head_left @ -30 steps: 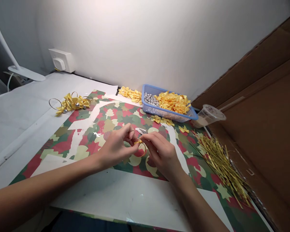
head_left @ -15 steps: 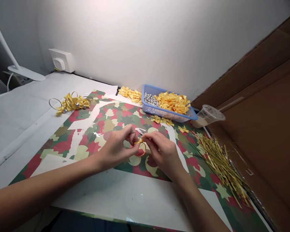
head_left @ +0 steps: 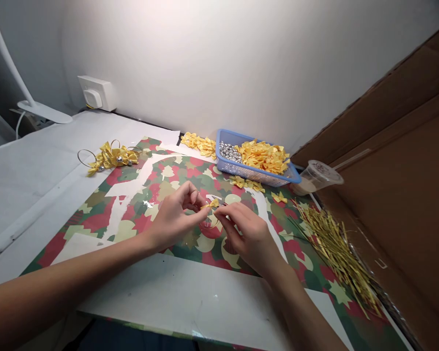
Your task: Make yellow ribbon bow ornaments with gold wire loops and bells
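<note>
A small yellow satin bow [head_left: 212, 204] sits between the fingertips of my two hands, above a camouflage-patterned sheet [head_left: 157, 195]. My left hand [head_left: 175, 214] pinches it from the left with thumb and forefinger. My right hand [head_left: 245, 239] holds it from the right, its fingers bunched close to the bow. A thin gold wire seems to run below the bow, but it is faint and partly hidden. Behind the fingertips lies a small metal blade tip [head_left: 216, 198], probably scissors, mostly hidden by my hands.
A blue plastic basket [head_left: 254, 165] holds silver beads [head_left: 229, 152] and yellow bows. Loose bows [head_left: 199, 145] lie beside it. A finished gold-looped bow cluster [head_left: 111, 158] lies left, gold strips [head_left: 332, 248] right, near a plastic cup [head_left: 316, 176] and cardboard wall [head_left: 388, 195].
The bow has risen slightly and now shows above my fingertips. The gold wire loop below it is much less visible. The whole view has shifted slightly.
</note>
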Action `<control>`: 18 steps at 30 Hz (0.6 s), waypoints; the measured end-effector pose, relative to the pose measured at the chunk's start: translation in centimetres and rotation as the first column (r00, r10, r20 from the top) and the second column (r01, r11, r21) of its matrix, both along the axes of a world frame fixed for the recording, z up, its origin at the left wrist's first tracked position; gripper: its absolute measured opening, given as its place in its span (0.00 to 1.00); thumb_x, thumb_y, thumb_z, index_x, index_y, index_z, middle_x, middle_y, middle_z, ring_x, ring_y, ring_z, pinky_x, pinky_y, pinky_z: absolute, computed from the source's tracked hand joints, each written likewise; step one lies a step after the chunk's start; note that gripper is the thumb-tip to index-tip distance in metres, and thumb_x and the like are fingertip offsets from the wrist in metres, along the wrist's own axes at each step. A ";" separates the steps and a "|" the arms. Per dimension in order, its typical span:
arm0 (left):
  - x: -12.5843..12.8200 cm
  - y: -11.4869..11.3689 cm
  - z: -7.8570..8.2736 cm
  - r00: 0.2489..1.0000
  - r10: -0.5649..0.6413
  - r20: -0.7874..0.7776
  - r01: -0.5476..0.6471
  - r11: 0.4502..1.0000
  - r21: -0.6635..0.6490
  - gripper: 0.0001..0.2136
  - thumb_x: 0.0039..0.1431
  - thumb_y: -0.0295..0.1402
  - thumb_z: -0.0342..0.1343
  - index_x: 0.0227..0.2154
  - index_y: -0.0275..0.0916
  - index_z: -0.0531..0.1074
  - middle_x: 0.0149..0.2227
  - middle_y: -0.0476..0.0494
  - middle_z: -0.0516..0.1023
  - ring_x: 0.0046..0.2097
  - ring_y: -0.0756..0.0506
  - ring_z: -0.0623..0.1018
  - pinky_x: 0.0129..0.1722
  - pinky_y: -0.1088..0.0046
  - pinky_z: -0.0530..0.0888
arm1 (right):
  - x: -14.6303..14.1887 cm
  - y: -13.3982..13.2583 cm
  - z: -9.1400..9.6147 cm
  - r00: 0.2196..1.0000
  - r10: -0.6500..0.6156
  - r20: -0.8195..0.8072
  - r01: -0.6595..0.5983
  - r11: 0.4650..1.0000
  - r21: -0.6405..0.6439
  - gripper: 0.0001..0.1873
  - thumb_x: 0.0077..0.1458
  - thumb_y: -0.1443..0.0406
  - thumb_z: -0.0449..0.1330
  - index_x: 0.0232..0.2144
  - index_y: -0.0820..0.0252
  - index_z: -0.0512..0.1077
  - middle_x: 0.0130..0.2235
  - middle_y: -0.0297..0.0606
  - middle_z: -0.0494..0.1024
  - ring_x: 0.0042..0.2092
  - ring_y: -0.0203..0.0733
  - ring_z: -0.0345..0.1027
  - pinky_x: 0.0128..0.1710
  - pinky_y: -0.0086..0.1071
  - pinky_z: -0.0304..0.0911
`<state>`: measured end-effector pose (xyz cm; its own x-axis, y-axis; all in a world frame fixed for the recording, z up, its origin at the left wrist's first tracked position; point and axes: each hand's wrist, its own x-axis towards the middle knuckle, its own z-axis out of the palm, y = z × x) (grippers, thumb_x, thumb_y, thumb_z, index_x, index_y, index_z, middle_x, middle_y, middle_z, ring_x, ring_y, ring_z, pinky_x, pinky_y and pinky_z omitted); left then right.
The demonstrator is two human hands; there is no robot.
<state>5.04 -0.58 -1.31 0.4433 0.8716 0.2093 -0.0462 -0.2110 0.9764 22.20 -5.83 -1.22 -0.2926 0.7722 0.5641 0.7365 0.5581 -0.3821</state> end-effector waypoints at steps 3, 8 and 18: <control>0.1 0.0 0.0 1.000 -0.012 0.028 0.014 0.999 -0.051 0.16 0.54 0.30 0.58 0.25 0.41 0.52 0.28 0.53 0.71 0.30 0.53 0.72 0.32 0.74 0.72 | 0.0 -0.1 0.2 0.999 0.004 0.038 -0.004 1.000 -0.021 0.10 0.62 0.71 0.49 0.34 0.57 0.69 0.29 0.38 0.72 0.31 0.40 0.65 0.30 0.30 0.62; 0.3 0.3 0.0 0.994 -0.020 0.105 0.037 0.986 -0.160 0.18 0.51 0.30 0.61 0.24 0.41 0.53 0.27 0.54 0.71 0.30 0.53 0.73 0.32 0.75 0.73 | 0.0 -0.1 0.2 0.999 -0.020 0.048 0.021 0.999 -0.025 0.10 0.63 0.71 0.48 0.34 0.58 0.69 0.28 0.37 0.70 0.29 0.38 0.63 0.28 0.30 0.61; 0.3 0.7 0.2 0.993 0.018 0.114 0.012 0.967 -0.253 0.12 0.46 0.31 0.65 0.27 0.39 0.64 0.30 0.51 0.75 0.33 0.51 0.77 0.36 0.74 0.76 | -0.1 0.0 0.2 1.000 0.000 -0.005 0.000 0.999 -0.049 0.08 0.61 0.72 0.51 0.34 0.58 0.67 0.30 0.38 0.72 0.32 0.39 0.65 0.31 0.30 0.63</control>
<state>5.35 0.08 -1.15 0.4266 0.9039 0.0312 -0.1602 0.0416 0.9862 22.13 -5.83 -1.07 -0.2900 0.7991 0.5266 0.7347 0.5385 -0.4126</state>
